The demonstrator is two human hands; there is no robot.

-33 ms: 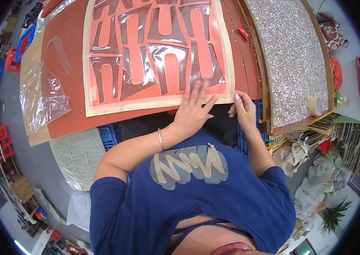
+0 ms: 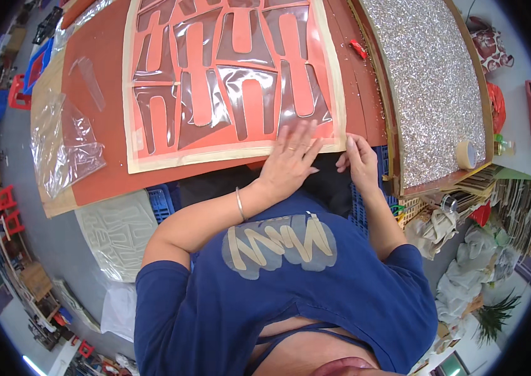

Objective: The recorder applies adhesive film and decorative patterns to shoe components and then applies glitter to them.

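A coral-red sheet (image 2: 253, 106) edged with a cream tape border (image 2: 203, 158) lies on the brown-red table board. Pieces of clear shiny film (image 2: 247, 37) with long U-shaped cut-outs cover much of it. My left hand (image 2: 290, 156) rests flat, fingers spread, across the sheet's near edge toward its right end, touching the border and the red strip above it. At the near right corner, my right hand (image 2: 360, 163) is closed, thumb and forefinger together at the border's corner. Its other fingers are curled.
A wooden-framed tray (image 2: 434, 81) of silver glitter stands at the right, a tape roll (image 2: 465, 155) on its near corner. Crumpled clear plastic (image 2: 65, 147) lies on the board's left side. Below the table are blue crates (image 2: 161, 202) and a pale embossed sheet (image 2: 117, 235).
My left hand has shifted very slightly to the right along the sheet's near edge. My right hand stays at the corner.
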